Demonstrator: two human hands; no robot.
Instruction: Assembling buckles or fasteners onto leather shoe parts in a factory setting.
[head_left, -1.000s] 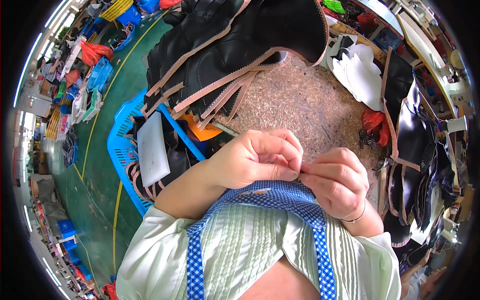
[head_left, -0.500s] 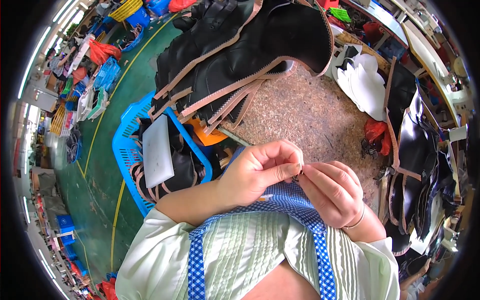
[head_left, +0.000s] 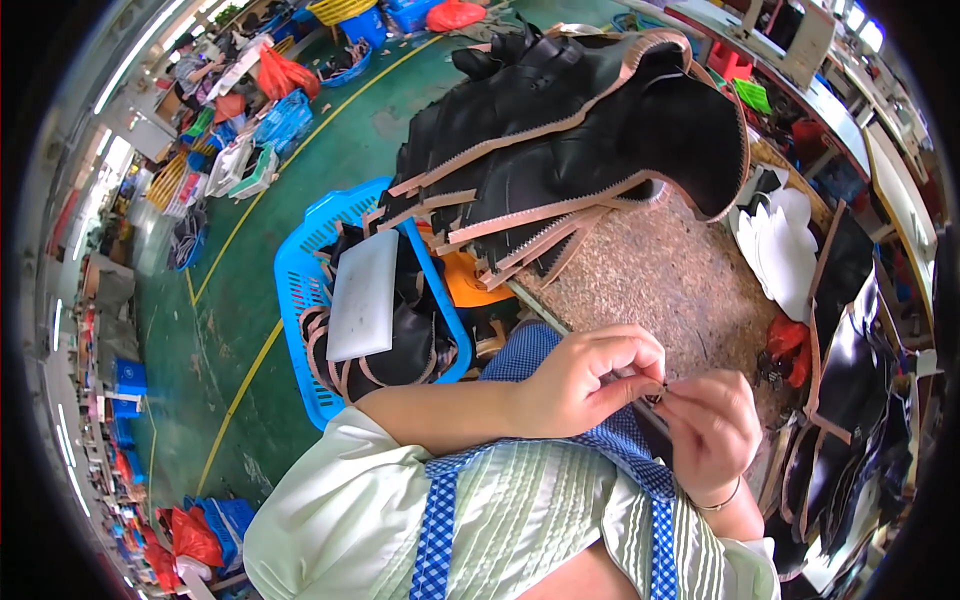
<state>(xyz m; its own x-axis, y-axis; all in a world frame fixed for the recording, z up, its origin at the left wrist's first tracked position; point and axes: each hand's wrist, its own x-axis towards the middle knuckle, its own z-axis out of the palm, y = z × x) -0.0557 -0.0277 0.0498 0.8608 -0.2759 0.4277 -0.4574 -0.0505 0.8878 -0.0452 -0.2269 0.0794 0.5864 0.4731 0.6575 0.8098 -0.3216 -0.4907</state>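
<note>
My left hand and my right hand meet in front of my chest, above the near edge of a worn brown worktable. Fingers and thumb are pinched together on each hand. Between the fingertips sits a small dark piece, mostly covered and too small to name. Beyond the hands, black leather-like pieces with tan, zigzag-cut edges lie heaped on the table. My lap is covered by a blue checked apron.
To the left stands a blue plastic basket holding black pieces and a white slab. An orange item is beside it. On the right are white cut pieces, a red plastic bag and more hanging black pieces.
The whole view has shifted, so the table, basket and hands appear farther right and lower. Both hands stay pinched together; the right fingers have curled a little more.
</note>
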